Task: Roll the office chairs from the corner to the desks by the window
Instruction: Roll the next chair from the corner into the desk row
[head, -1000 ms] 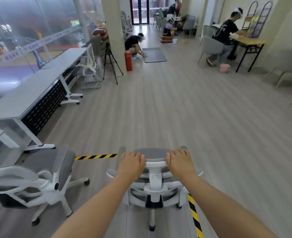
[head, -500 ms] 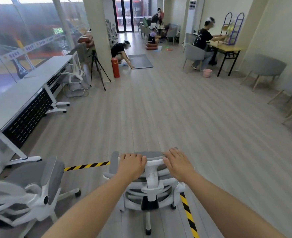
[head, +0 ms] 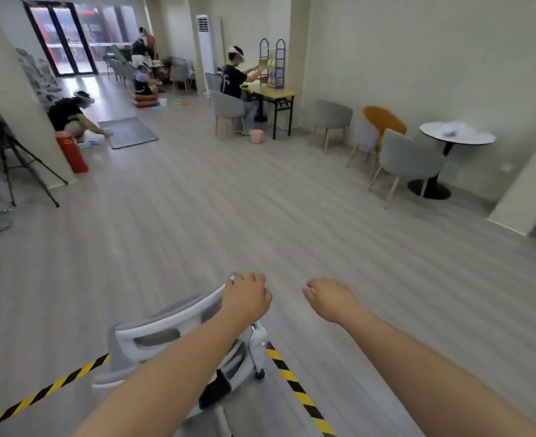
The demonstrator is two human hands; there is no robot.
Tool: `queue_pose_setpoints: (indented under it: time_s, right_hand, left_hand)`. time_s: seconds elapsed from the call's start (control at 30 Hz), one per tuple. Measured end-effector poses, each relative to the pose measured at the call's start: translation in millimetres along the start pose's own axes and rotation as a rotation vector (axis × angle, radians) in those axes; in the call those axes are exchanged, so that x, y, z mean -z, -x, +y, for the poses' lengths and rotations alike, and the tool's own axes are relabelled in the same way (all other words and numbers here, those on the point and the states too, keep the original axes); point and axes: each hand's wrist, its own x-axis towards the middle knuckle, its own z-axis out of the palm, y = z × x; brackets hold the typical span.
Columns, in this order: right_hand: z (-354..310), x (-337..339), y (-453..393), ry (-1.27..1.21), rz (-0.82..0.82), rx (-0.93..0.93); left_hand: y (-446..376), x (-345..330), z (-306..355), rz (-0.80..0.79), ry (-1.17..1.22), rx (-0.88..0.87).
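A white-framed office chair [head: 165, 335] with grey mesh stands low in the middle of the view, turned so its back points left. My left hand [head: 246, 298] grips the right end of the chair's top edge, fingers curled over it. My right hand [head: 331, 298] hovers to the right of the chair, off it, with fingers loosely curled and nothing in them. The chair's base is mostly hidden behind my left forearm. The desks by the window are out of view.
Yellow-and-black floor tape [head: 298, 389] runs under the chair. A tripod [head: 20, 162] and red bin [head: 72, 152] stand by a pillar at left. Grey chairs [head: 405, 159], an orange chair and a round table [head: 455, 137] line the right wall. People work at the far end.
My view has swung right, away from the window desks. The chair has turned to the left. My right hand has let go of the chair's top; my left hand still holds it.
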Motion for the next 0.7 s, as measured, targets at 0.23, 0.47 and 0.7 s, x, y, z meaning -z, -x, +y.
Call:
queue_pose_setpoints:
  time_s: [0.23,0.47,0.7]
  right_hand:
    - [152.1,20.5,111.2,-0.022,0.058,-0.283]
    - [329.6,33.2,277.3,0.008,0.106,-0.496]
    - [497.1,48.2,457.0,0.021,0.186,-0.734]
  left_hand:
    - [-2.4,6.8,182.8,-0.071,-0.051,-0.263]
    - [36.7,-3.6,413.2,-0.142,-0.093,-0.486]
    - [102.2,-11.4,656.2,-0.153,-0.035,-0.792]
